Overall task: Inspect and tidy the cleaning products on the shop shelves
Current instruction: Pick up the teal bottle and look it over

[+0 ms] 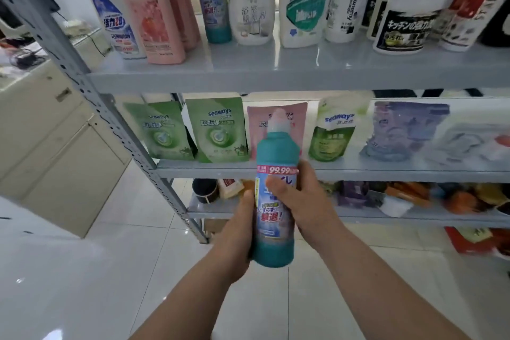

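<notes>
I hold a teal bottle (276, 157) with a white and pink cap upright in front of the shelves, its label facing me. My left hand (238, 232) grips its lower left side. My right hand (300, 196) wraps the middle from the right, thumb across the label. A matching teal bottle (215, 0) stands on the upper shelf (248, 74) between pink bottles (154, 14) and white spray bottles (302, 0).
The middle shelf (386, 171) carries green pouches (215, 130), a pink pouch (298, 119) and purple pouches (405, 130). Lower shelves hold mixed goods. A perforated grey upright (110, 116) slants at left, beside a beige cabinet (55, 146). White tiled floor lies below.
</notes>
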`<state>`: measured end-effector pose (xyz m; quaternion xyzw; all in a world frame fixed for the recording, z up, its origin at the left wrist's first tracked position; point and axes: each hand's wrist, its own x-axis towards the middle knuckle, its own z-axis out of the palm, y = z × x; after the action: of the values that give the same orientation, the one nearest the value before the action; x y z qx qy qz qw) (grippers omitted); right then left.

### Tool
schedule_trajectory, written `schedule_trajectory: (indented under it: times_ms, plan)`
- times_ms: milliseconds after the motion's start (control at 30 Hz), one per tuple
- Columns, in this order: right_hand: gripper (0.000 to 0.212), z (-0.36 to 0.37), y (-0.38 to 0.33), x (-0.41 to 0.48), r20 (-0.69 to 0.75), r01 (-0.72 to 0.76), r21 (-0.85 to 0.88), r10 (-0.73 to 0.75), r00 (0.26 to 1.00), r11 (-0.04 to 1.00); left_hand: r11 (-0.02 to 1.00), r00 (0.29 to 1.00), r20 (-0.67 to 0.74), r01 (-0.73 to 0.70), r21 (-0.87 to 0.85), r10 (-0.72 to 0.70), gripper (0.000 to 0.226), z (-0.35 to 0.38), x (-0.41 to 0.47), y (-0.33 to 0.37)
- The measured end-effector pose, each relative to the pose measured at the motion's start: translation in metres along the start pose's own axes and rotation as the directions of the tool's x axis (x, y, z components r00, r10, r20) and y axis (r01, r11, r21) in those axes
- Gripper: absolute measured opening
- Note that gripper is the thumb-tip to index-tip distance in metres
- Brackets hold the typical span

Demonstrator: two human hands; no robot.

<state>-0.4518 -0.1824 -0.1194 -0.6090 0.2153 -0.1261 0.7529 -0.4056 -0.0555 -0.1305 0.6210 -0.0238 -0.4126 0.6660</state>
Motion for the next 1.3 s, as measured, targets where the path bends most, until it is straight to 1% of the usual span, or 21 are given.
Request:
schedule_trajectory:
  times_ms: [67,133,233,300,400,467,533,600,667,700,733,800,867,933,1000,1067,1133,1167,1233,1267,1300]
  plan:
    - [0.073,-0.003,0.005,-0.005,0.021,0.031,-0.116,-0.029,0.999,0.993,0.999,0.998,-0.059,0.005,0.042,-0.003,0.054,0.005,-0.005,-0.008]
    - [0.066,-0.004,0.007,-0.008,0.059,0.014,-0.059,-0.010,0.998,0.998,1.000,0.994,-0.112,-0.005,0.025,0.008,0.055,0.010,-0.012,-0.012]
    - [0.062,-0.002,0.013,-0.011,0.165,-0.223,0.177,0.194,0.967,0.959,0.988,0.994,-0.073,0.076,-0.133,-0.086,0.056,0.007,-0.020,-0.012]
    - [0.060,0.002,0.012,-0.017,0.215,-0.332,0.167,0.295,0.931,0.928,0.969,0.981,0.056,0.191,-0.156,-0.185,0.066,0.001,-0.026,-0.010]
    - [0.054,0.008,0.011,-0.017,0.182,-0.266,0.149,0.238,0.954,0.952,0.927,0.935,0.192,0.331,-0.179,-0.297,0.066,-0.014,-0.030,-0.008]
    - [0.045,0.012,0.011,-0.018,0.134,-0.204,0.134,0.186,0.973,0.970,0.912,0.920,0.259,0.351,-0.212,-0.294,0.068,-0.022,-0.028,-0.011]
    - [0.035,0.019,0.014,-0.019,0.109,-0.191,0.139,0.177,0.978,0.972,0.913,0.917,0.287,0.343,-0.219,-0.276,0.070,-0.030,-0.026,-0.013]
    - [0.028,0.030,0.015,-0.019,0.062,-0.207,0.150,0.199,0.978,0.967,0.934,0.926,0.268,0.316,-0.169,-0.265,0.072,-0.036,-0.026,-0.007]
    - [0.030,0.042,0.012,-0.016,-0.010,-0.224,0.149,0.228,0.974,0.963,0.973,0.957,0.184,0.229,-0.008,-0.224,0.073,-0.042,-0.027,0.004]
    - [0.032,0.048,0.012,-0.014,-0.036,-0.217,0.146,0.224,0.974,0.965,0.982,0.977,0.120,0.167,0.090,-0.177,0.067,-0.046,-0.028,0.008]
    - [0.034,0.055,0.011,-0.013,-0.057,-0.193,0.149,0.203,0.977,0.970,0.981,0.991,0.080,0.088,0.174,-0.103,0.053,-0.049,-0.029,0.012]
    - [0.044,0.067,0.012,-0.011,-0.137,-0.126,0.187,0.153,0.979,0.974,0.947,0.996,0.069,-0.076,0.313,0.057,0.025,-0.061,-0.032,0.017]
    - [0.041,0.076,0.008,-0.012,-0.211,-0.077,0.272,0.138,0.968,0.959,0.929,0.988,0.081,-0.148,0.340,0.128,0.024,-0.077,-0.031,0.020]
    - [0.035,0.084,0.003,-0.015,-0.155,-0.094,0.416,0.173,0.973,0.905,0.971,0.995,0.046,-0.099,0.217,0.091,0.027,-0.094,-0.030,0.023]
    - [0.044,0.095,-0.001,-0.017,-0.082,-0.094,0.520,0.159,0.984,0.849,0.996,0.995,0.085,0.037,0.080,-0.043,0.041,-0.108,-0.032,0.024]
    - [0.049,0.114,0.001,-0.018,-0.061,-0.044,0.507,0.087,0.994,0.861,0.981,0.935,0.300,0.195,0.007,-0.188,0.065,-0.118,-0.037,0.019]
    - [0.055,0.132,0.006,-0.019,-0.074,0.008,0.427,0.026,0.997,0.904,0.948,0.837,0.502,0.303,-0.094,-0.218,0.075,-0.126,-0.045,0.015]
    - [0.062,0.141,0.008,-0.019,-0.097,0.038,0.373,-0.001,0.995,0.927,0.941,0.816,0.542,0.314,-0.124,-0.201,0.074,-0.131,-0.049,0.017]
    - [0.078,0.152,0.012,-0.019,-0.114,0.081,0.274,-0.051,0.992,0.958,0.956,0.836,0.527,0.259,-0.134,-0.153,0.068,-0.144,-0.054,0.021]
    - [0.076,0.155,0.014,-0.018,-0.114,0.095,0.249,-0.069,0.991,0.964,0.969,0.862,0.492,0.212,-0.128,-0.123,0.065,-0.152,-0.056,0.022]
    - [0.067,0.158,0.015,-0.017,-0.118,0.110,0.232,-0.085,0.989,0.966,0.980,0.889,0.448,0.159,-0.117,-0.091,0.063,-0.159,-0.057,0.024]
